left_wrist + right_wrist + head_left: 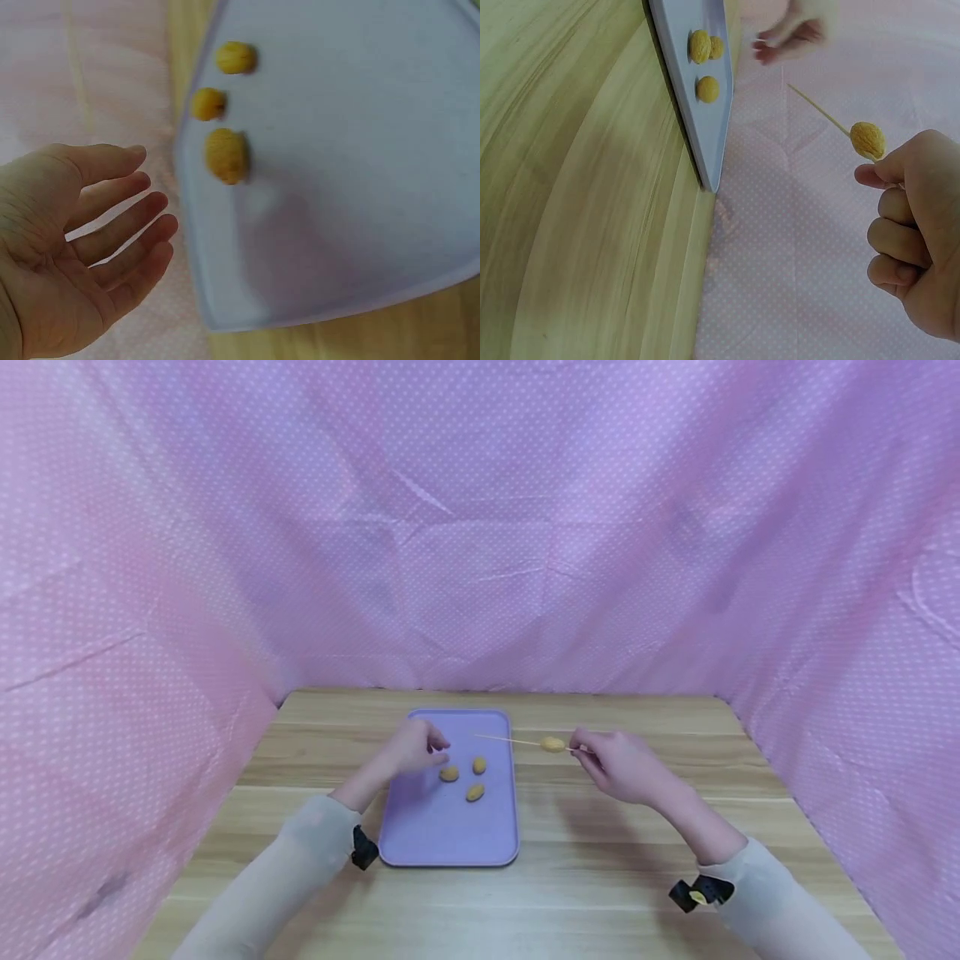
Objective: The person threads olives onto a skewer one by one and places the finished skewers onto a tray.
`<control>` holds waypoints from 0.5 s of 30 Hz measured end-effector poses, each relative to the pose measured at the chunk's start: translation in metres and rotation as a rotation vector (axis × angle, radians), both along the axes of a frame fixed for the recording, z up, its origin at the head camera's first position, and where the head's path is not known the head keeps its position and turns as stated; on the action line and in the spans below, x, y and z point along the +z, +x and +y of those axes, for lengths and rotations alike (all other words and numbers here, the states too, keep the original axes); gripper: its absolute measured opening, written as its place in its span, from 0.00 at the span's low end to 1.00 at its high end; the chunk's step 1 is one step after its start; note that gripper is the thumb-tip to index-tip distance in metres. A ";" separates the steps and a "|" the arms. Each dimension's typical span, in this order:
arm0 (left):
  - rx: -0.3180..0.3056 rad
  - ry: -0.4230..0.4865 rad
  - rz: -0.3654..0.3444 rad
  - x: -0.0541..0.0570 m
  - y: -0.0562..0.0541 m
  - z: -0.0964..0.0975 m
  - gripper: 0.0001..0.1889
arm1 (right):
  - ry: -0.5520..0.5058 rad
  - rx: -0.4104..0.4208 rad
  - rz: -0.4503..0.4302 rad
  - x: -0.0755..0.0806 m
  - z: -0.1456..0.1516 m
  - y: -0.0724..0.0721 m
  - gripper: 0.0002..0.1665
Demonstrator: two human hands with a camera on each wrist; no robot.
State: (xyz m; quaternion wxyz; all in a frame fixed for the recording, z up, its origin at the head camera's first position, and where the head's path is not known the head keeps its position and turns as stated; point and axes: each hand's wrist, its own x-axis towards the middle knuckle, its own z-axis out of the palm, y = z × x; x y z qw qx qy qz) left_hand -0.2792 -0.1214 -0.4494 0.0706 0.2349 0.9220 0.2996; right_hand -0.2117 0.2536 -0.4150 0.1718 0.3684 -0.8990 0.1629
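My right hand [626, 767] pinches a thin wooden skewer [510, 741] near its right end, between thumb and index finger. One wrinkled yellow oval piece [552, 744] is threaded on the skewer close to my fingertips, and the bare tip points left over the tray. Three similar yellow pieces, a left one [448, 773], an upper one [479, 765] and a lower one [475, 792], lie on the lilac tray [450, 847]. Above the tray, beside the left piece, hovers my left hand [415, 747]; its fingers are loosely bent with nothing between them, as the left wrist view shows.
The tray lies lengthwise on a wood-grain table [600, 893], left of its middle. A pink dotted cloth [480, 568] hangs behind the table and along both sides. Each sleeve has a small black device, one left [364, 848] and one right [701, 893].
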 end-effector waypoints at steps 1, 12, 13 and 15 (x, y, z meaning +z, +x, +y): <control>-0.018 -0.015 -0.011 -0.005 0.000 0.002 0.13 | 0.001 -0.003 -0.005 -0.001 0.001 0.000 0.04; -0.076 -0.073 -0.013 -0.025 0.001 0.012 0.10 | 0.003 0.023 0.005 -0.011 0.009 0.004 0.06; -0.078 -0.076 -0.009 -0.026 0.000 0.013 0.09 | 0.005 0.024 0.002 -0.012 0.009 0.004 0.06; -0.082 -0.084 0.001 -0.028 -0.001 0.013 0.08 | 0.009 0.026 -0.010 -0.012 0.009 0.004 0.06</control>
